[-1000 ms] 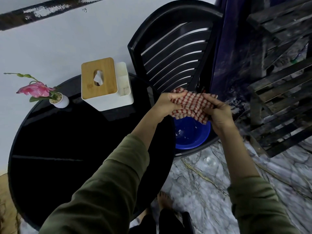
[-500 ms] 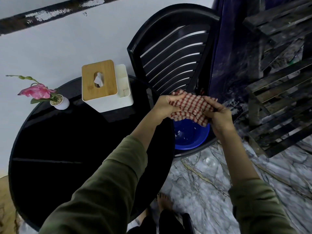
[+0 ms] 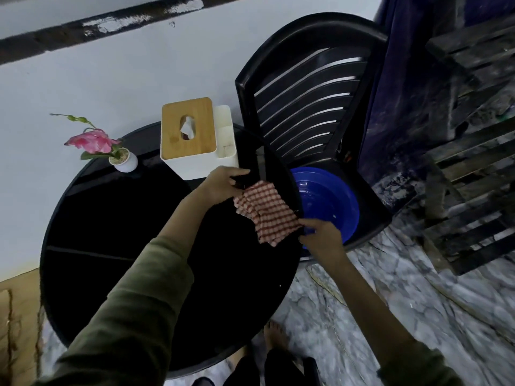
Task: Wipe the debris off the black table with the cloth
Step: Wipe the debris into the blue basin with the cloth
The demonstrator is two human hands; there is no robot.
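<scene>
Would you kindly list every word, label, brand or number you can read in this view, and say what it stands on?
None: no readable text shows anywhere in this view.
The tissue box, flower pot, blue basin and checked cloth show no lettering.

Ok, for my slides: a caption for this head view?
Left hand and right hand hold a red checked cloth over the black table beside a blue basin.
</scene>
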